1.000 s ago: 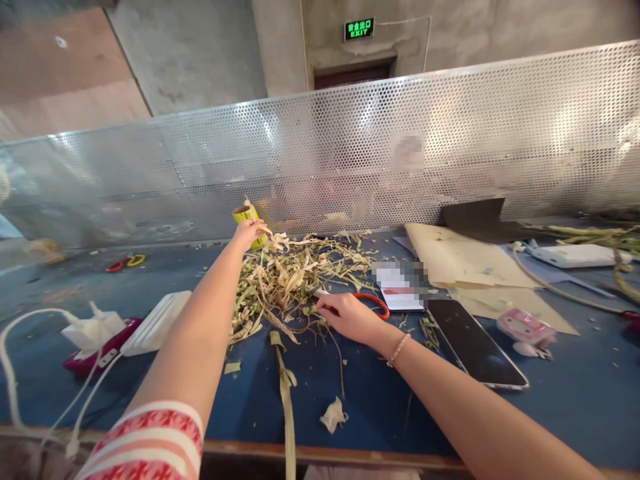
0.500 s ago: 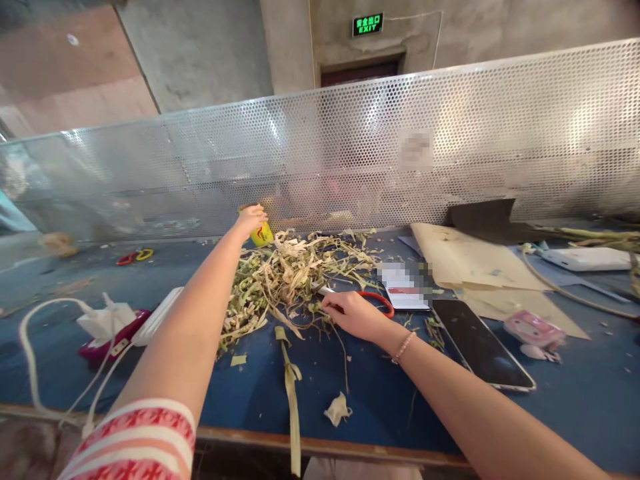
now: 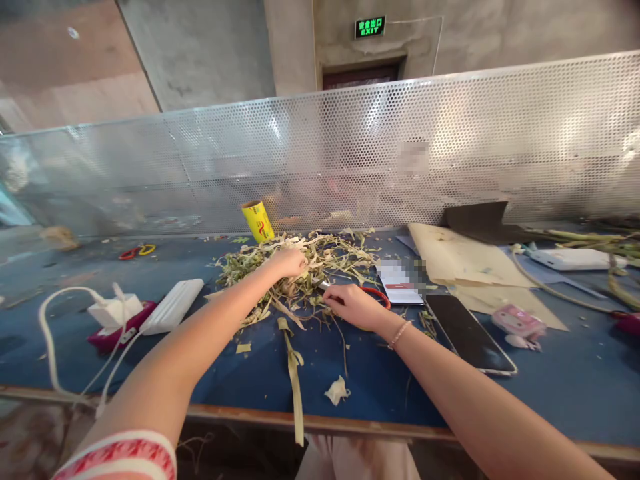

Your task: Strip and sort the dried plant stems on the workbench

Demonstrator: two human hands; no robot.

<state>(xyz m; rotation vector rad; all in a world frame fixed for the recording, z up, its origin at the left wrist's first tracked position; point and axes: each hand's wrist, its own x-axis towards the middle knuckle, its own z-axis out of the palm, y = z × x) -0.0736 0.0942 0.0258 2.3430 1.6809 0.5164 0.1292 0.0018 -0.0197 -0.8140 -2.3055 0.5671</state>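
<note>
My left hand (image 3: 290,263) is on top of a heap of dried leaves and stalks (image 3: 255,267), its fingers curled down into them. What those fingers hold is hidden. Beside the heap's near right side, my right hand (image 3: 347,303) is closed around the middle of a pair of scissors. The scissors' metal blade (image 3: 323,285) points left into the leaves, and a red handle loop (image 3: 379,295) shows behind the hand. A yellow cardboard tube (image 3: 258,222) stands tilted behind the heap. One long dry leaf (image 3: 294,383) hangs over the table's front edge.
Two phones (image 3: 470,333) and a pink case (image 3: 517,325) lie to the right, near tan paper sheets (image 3: 465,257). Chargers with white cables (image 3: 116,312) and a white power bank (image 3: 175,305) are at left. A perforated metal panel (image 3: 320,153) closes the back.
My left hand has let go of the yellow tube and moved right and nearer, onto the leaf heap. The tube stays standing. My right hand keeps its place at the scissors.
</note>
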